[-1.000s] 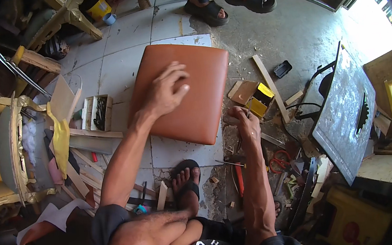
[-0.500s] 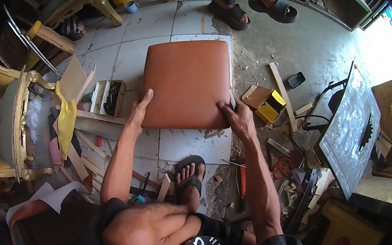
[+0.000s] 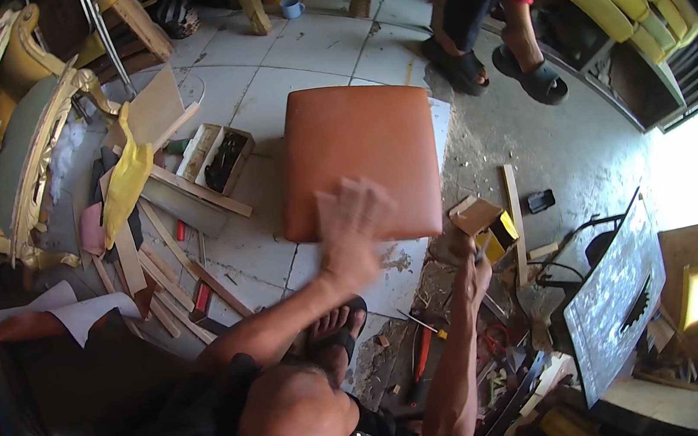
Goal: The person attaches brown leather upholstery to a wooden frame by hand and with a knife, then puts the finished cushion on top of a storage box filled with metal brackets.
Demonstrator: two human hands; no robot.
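A square padded seat cushion (image 3: 362, 147) covered in brown leather-like material lies on the pale floor tiles in front of me. My left hand (image 3: 352, 231) is over its near edge, blurred by motion, with the fingers stretched out and nothing seen in them. I cannot tell whether it touches the cover. Off the cushion's near right corner, my right hand (image 3: 473, 272) is closed around something small and thin that I cannot make out. Beside that hand is an opened yellow and black cardboard box (image 3: 497, 235).
Wood strips (image 3: 170, 283) and an open compartment box (image 3: 220, 160) lie to the left, near a carved gold chair frame (image 3: 31, 187). An orange-handled tool (image 3: 422, 354) and a tilted metal saw table (image 3: 616, 298) with a toothed blade are at right. Another person's sandalled feet (image 3: 536, 73) rest beyond.
Both hands have let go of the cushion's sides. My left hand has swept right over its near edge; my right hand has drawn back toward me. The view has shifted.
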